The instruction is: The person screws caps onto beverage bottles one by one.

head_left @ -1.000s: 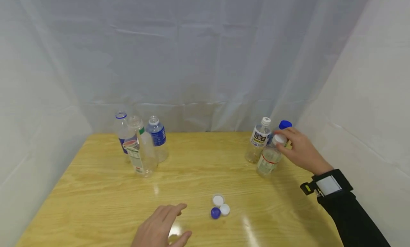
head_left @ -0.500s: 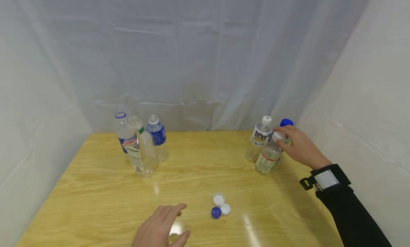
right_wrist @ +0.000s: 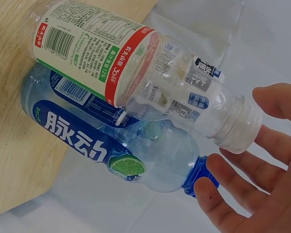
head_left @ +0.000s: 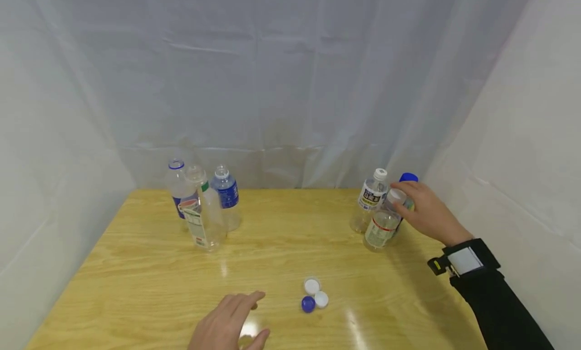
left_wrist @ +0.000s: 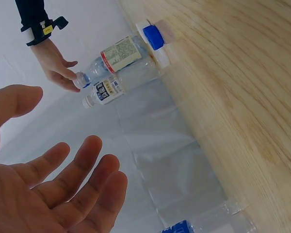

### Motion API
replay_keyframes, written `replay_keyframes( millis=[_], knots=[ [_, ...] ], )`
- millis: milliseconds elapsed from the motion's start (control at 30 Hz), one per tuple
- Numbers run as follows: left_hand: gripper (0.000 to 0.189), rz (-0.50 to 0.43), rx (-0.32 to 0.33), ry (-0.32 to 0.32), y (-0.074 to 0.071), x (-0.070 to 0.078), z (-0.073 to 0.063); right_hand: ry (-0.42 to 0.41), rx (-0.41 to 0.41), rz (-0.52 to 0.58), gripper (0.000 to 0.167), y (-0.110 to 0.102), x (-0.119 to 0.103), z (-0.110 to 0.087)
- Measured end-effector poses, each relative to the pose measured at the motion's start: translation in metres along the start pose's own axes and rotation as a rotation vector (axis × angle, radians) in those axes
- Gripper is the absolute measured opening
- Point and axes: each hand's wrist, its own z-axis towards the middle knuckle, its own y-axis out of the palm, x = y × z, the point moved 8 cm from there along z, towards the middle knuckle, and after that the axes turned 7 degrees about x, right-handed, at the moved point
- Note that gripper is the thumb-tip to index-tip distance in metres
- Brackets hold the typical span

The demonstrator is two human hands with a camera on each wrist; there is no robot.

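Note:
My right hand [head_left: 424,211] pinches the white cap [right_wrist: 240,127] of an upright clear plastic bottle [head_left: 381,229] with a red-banded label, thumb on one side and fingers on the other. Behind it stand a blue bottle [right_wrist: 160,158] with a blue cap and a clear bottle [head_left: 368,201] with a white cap and a white-and-black label. In the right wrist view, two fingertips [right_wrist: 203,187] overlap the blue cap. My left hand [head_left: 224,322] stays over the near table, fingers loosely spread and holding nothing. Two white bottle caps [head_left: 311,286] and a blue cap [head_left: 308,304] lie to its right.
Three uncapped bottles stand grouped at the back left: one with a blue neck ring [head_left: 176,181], a tall clear one [head_left: 206,216] in front, and a blue-labelled one [head_left: 228,196]. White sheeting [head_left: 290,88] closes off the back and sides of the wooden table [head_left: 150,279].
The red-banded bottle has shifted slightly left with my right hand, closer to the white-capped bottle behind it. My left hand stays almost still, and the view tilts slightly.

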Motion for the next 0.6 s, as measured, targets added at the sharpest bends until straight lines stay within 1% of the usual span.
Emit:
replay_keyframes(
  millis=[100, 300, 400, 500, 600],
  knots=[
    [0.061, 0.007, 0.005, 0.001, -0.001, -0.001, 0.000, -0.020, 0.031, -0.013, 0.051, -0.003, -0.003, -0.001],
    [0.059, -0.004, -0.011, -0.018, 0.001, -0.002, -0.001, -0.062, 0.081, -0.051, 0.051, -0.007, -0.012, -0.008],
    [0.056, -0.014, -0.019, -0.030, 0.002, -0.002, -0.001, -0.100, 0.124, -0.048, 0.049, -0.010, -0.022, -0.011],
    [0.054, -0.021, -0.033, -0.046, 0.003, -0.002, 0.000, -0.158, 0.172, -0.035, 0.049, -0.014, -0.035, -0.015],
    [0.053, -0.020, -0.045, -0.052, 0.003, -0.002, 0.001, -0.216, 0.195, -0.015, 0.049, -0.015, -0.050, -0.019]
  ],
)
